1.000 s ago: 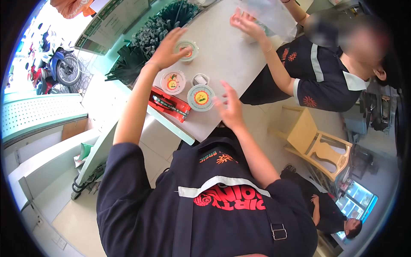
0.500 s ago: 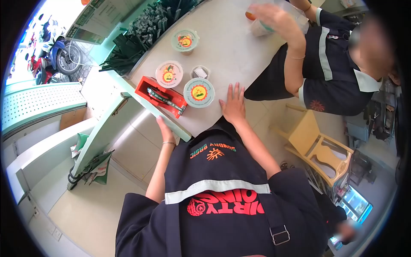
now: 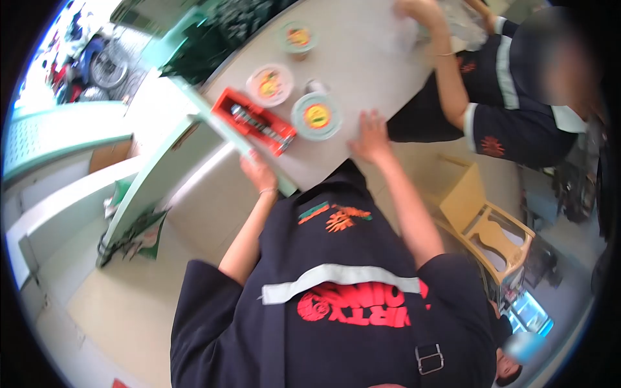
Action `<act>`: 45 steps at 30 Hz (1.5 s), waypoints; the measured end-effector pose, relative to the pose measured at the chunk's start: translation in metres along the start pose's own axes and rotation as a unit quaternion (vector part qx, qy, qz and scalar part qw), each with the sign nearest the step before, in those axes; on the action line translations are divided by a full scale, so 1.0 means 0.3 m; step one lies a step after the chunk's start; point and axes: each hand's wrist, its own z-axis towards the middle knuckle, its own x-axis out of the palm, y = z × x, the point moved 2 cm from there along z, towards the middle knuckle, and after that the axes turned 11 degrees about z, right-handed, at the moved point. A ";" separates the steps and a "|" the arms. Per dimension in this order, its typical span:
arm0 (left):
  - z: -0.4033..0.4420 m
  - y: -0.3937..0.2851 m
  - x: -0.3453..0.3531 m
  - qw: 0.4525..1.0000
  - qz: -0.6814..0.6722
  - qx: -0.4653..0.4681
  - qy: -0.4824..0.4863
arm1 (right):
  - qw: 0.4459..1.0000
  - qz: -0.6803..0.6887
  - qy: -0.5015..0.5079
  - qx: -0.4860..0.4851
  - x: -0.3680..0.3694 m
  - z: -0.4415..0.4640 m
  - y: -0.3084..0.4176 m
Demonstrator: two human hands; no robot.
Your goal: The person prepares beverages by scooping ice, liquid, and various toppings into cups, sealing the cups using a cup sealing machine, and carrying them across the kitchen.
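We have the pale tabletop (image 3: 354,74) at twelve o'clock, a sealed cup (image 3: 316,117) on it. Our right hand (image 3: 373,142) lies between one and two, fingers apart. At ten our left hand (image 3: 260,173) meets the green edge; we cannot tell if it grips. The red holder (image 3: 224,105) sits near eleven, another person (image 3: 511,97) stands at two, a yellow chair (image 3: 462,194) at three.

Black apron (image 3: 304,242) over a black short-sleeved T-shirt (image 3: 362,352). From the bib's pale grey top band (image 3: 336,273), an orange sun print (image 3: 339,220) sits at 12 o'clock, red lettering (image 3: 375,317) at 6, a metal strap buckle (image 3: 430,356) at 4, and a thin bracelet (image 3: 266,191) at 11, round the left wrist.
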 end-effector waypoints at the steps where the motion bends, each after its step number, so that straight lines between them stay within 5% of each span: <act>1: -0.011 -0.016 -0.019 1.000 0.018 0.007 -0.003 | 1.000 -0.003 0.000 0.009 -0.015 -0.009 0.012; 6: -0.029 -0.115 -0.030 0.997 0.052 0.024 -0.043 | 0.993 0.105 0.011 0.054 -0.029 -0.017 0.015; 21: -0.014 -0.072 -0.018 0.998 0.054 0.015 0.002 | 0.999 0.032 -0.020 0.033 0.030 0.030 -0.012; 27: -0.041 -0.119 -0.041 0.999 0.045 -0.028 0.003 | 0.991 0.117 0.001 0.067 -0.024 -0.025 0.027; 45: -0.032 -0.119 -0.043 0.997 0.072 -0.016 -0.013 | 0.993 0.097 -0.006 0.063 -0.004 -0.008 0.024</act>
